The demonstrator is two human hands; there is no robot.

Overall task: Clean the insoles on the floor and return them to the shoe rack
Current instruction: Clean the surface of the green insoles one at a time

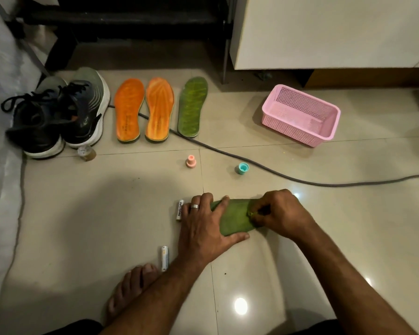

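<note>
Glossy beige tiled floor (107, 213), lamp glare near the bottom. Near centre, a flat green foam insole (235, 218) lying crosswise on the tiles, pinned at both ends. Left hand (203, 228), ringed, spread flat over its left end, fingers (224, 203) apart and straight, thumb along the near edge. Right hand (279, 212) bent over the right end, fingers curled together and pinching something small and yellow-green against the insole surface; what exactly, too small to tell. Both forearms reaching in from the near right, a bare foot (133, 288) tucked at near left.

Just left of the left hand, a white cylindrical battery (180, 210); a second white battery (164, 258) beside the foot. Bare tile to the left of these as far as the white fabric edge (3, 189). Farther off, a small pink plastic cap (191, 162) and a small teal plastic cap (242, 168), with a grey cable (264, 165) running across behind them. In the far row, dark lace-up sneakers (58, 114), two orange insoles (144, 110), another green insole (192, 107). Far right, a pink perforated plastic basket (334, 122), well apart from the hands. Black shoe rack frame (121, 18) along the far wall.
</note>
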